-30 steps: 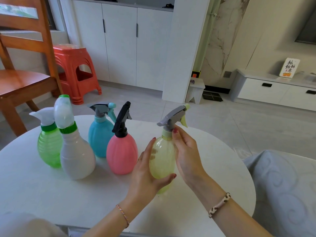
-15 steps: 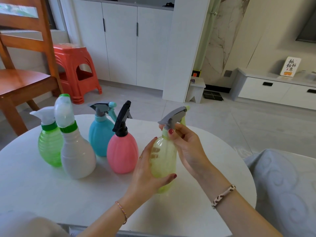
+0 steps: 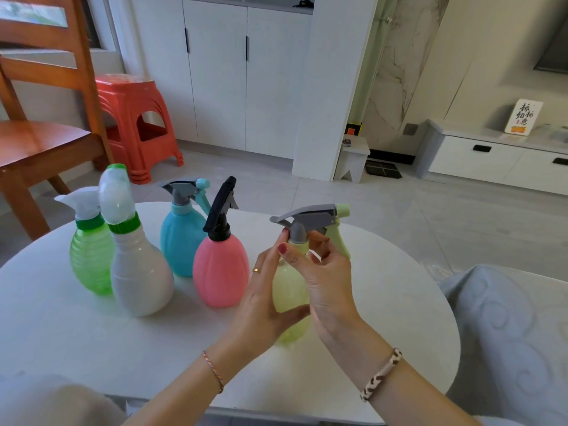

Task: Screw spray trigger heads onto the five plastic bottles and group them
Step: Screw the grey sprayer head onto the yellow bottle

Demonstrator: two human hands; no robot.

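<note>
The gray trigger head (image 3: 310, 215) has swung round since a second ago — its nozzle is now pointing toward 3 o'clock instead of 1. The right hand (image 3: 325, 272) is pinching the collar under the head, fingertips closed on it. The left hand (image 3: 264, 302) is wrapping the yellow bottle (image 3: 289, 293) by its belly, gripping it upright near the middle of the white table (image 3: 399, 302). At 9 o'clock of it, the pink bottle (image 3: 219, 272), blue bottle (image 3: 179, 244), white bottle (image 3: 138, 278) and green bottle (image 3: 89, 259) are standing grouped — all capped.
</note>
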